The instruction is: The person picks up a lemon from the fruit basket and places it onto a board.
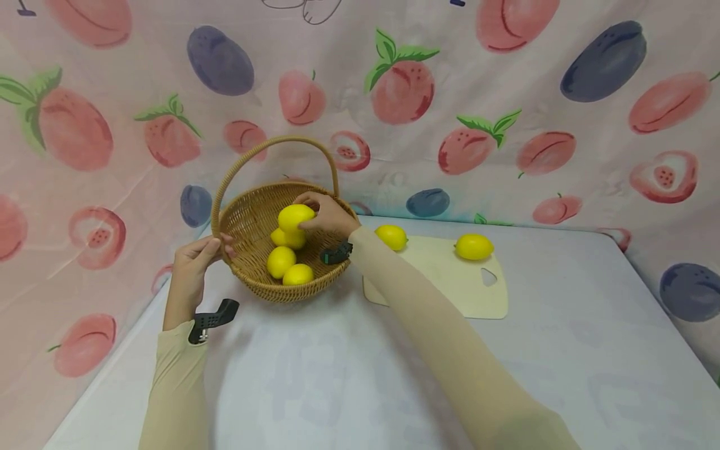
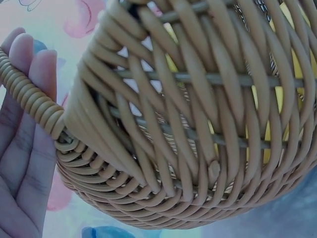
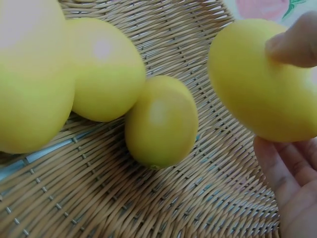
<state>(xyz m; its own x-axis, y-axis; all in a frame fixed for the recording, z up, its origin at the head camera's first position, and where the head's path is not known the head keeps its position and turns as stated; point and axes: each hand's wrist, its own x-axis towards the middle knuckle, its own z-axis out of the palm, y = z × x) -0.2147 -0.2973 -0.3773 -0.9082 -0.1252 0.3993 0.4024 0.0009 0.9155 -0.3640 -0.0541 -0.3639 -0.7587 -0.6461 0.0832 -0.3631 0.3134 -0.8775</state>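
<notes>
A wicker basket with a tall arched handle stands at the back left of the table, several yellow lemons lying in it. My left hand holds the handle's left foot at the rim. In the left wrist view its fingers pass behind the wound handle, and the thumb is out of sight. Over the basket's inside, my right hand grips a lemon between thumb and fingers. In the right wrist view this lemon is above the woven bottom, beside the other lemons.
A cream cutting board lies right of the basket, partly behind my right sleeve. Two lemons are at its back part, one on the left and one on the right. A fruit-print curtain hangs behind the white-covered table.
</notes>
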